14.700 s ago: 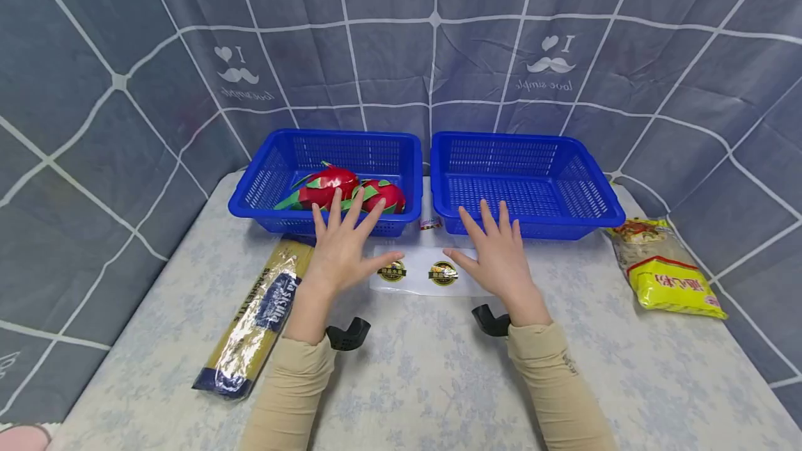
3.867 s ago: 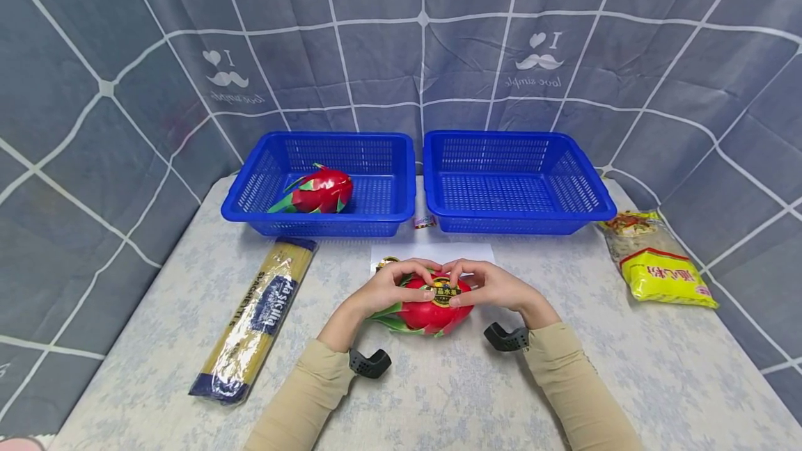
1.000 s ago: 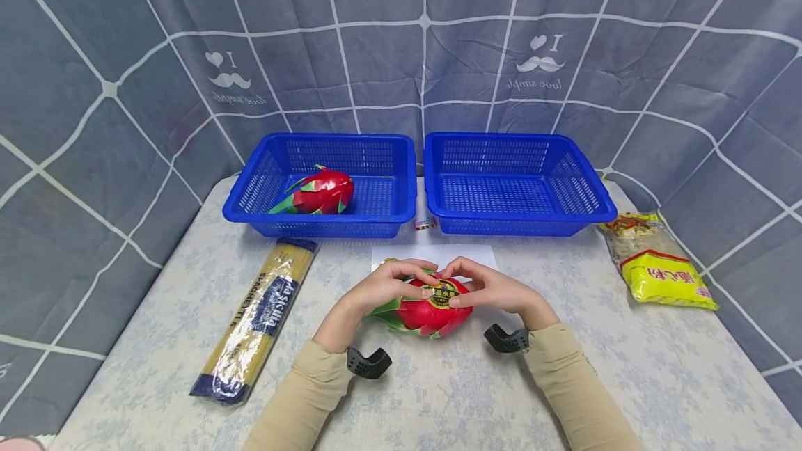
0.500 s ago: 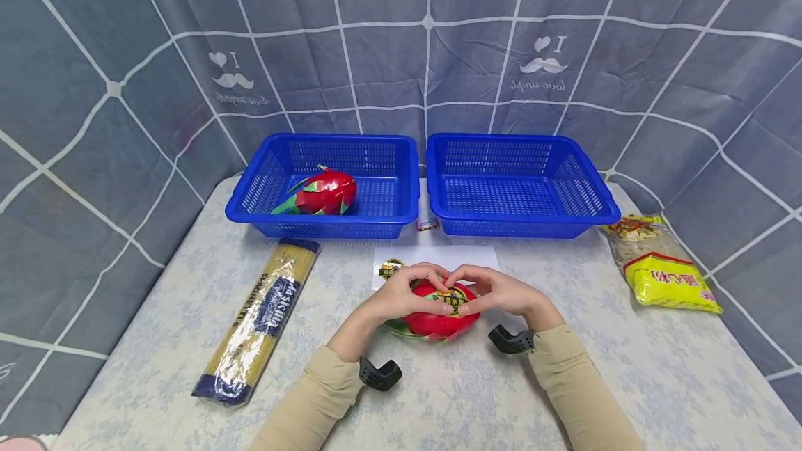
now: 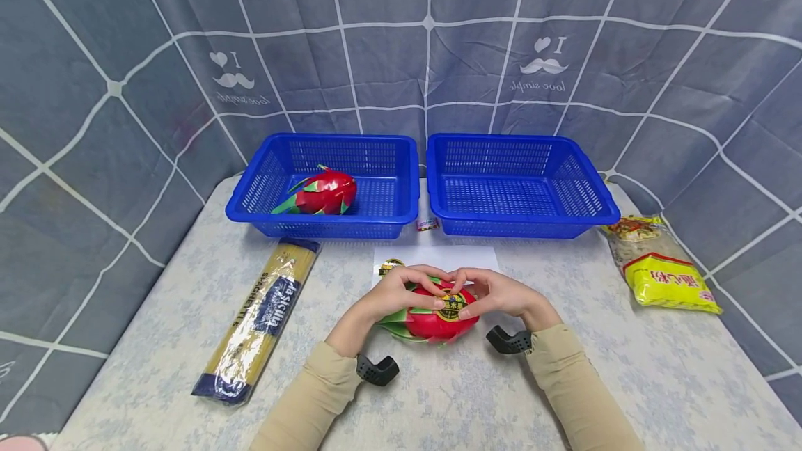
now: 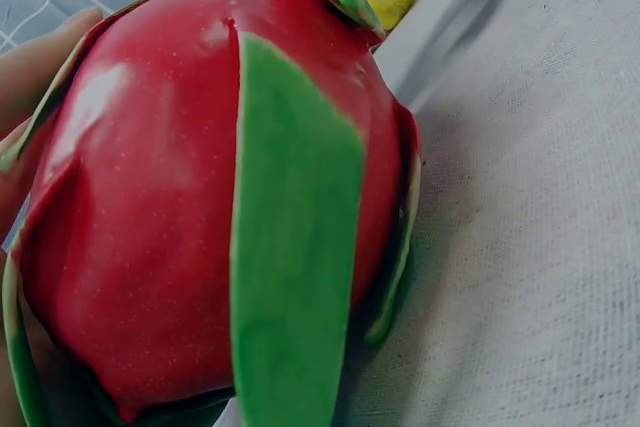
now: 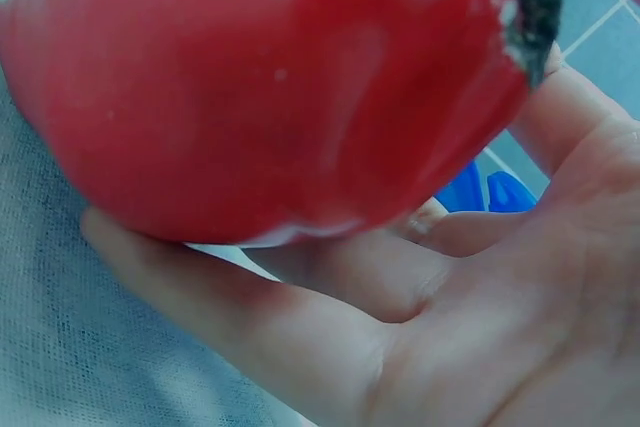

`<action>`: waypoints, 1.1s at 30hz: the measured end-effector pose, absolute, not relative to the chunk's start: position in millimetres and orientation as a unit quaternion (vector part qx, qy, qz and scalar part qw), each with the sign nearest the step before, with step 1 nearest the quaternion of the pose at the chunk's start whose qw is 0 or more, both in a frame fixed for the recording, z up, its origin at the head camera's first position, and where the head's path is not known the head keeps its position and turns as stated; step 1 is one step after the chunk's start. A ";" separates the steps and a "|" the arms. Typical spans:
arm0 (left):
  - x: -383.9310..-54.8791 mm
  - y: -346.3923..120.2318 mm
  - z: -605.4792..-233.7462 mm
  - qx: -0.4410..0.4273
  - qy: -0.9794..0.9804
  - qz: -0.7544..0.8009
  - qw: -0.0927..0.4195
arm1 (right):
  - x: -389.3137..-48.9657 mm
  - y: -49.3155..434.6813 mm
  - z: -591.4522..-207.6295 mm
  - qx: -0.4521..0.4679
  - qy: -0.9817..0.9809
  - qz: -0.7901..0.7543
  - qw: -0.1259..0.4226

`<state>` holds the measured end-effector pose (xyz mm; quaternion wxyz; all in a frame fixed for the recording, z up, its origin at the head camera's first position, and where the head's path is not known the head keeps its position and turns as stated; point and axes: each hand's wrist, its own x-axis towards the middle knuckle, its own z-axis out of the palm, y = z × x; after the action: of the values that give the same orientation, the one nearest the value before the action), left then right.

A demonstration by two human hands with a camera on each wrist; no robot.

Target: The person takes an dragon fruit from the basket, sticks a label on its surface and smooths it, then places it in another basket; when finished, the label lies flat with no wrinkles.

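Observation:
A red dragon fruit (image 5: 432, 330) with green scales lies on its side on the table, between my two hands. On its upper face is a round black-and-gold sticker (image 5: 450, 307). My left hand (image 5: 396, 292) curves over the fruit from the left, its thumb at the sticker's lower edge. From the right, my right hand (image 5: 506, 294) holds it with bent fingers and thumb around the sticker. The left wrist view shows the fruit's scaly end; the right wrist view shows its smooth red skin (image 7: 250, 97) with fingers beneath. Behind the hands lies a white sticker sheet (image 5: 432, 255), partly hidden, bearing another sticker (image 5: 391, 266).
A second dragon fruit (image 5: 327, 191) lies in the left blue basket (image 5: 322, 217). Beside it stands another blue basket (image 5: 523, 221), with a small wrapped item (image 5: 428, 224) between them. Spaghetti (image 5: 260, 319) lies at left, a yellow-and-clear food bag (image 5: 667, 277) at right.
Earlier both dragon fruits were in the left basket and two stickers showed on the sheet. One fruit now lies under my hands with a sticker on it. Lately my fingers shifted slightly around the sticker.

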<state>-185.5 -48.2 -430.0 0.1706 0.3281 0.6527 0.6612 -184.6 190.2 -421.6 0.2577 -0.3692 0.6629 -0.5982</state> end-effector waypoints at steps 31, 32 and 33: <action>-174.4 -57.9 -400.3 0.328 0.708 0.611 0.130 | -181.5 185.1 -415.8 -0.292 0.712 -0.581 0.265; -174.3 -57.8 -400.2 0.325 0.709 0.613 0.130 | -181.0 184.2 -415.4 -0.287 0.715 -0.579 0.266; -174.2 -57.5 -400.4 0.322 0.707 0.616 0.130 | -180.6 183.2 -414.9 -0.282 0.716 -0.578 0.271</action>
<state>-174.2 -57.5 -400.4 0.1296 0.3216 0.7071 0.6163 -180.6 183.2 -414.9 0.2708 -0.2819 0.7161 -0.5782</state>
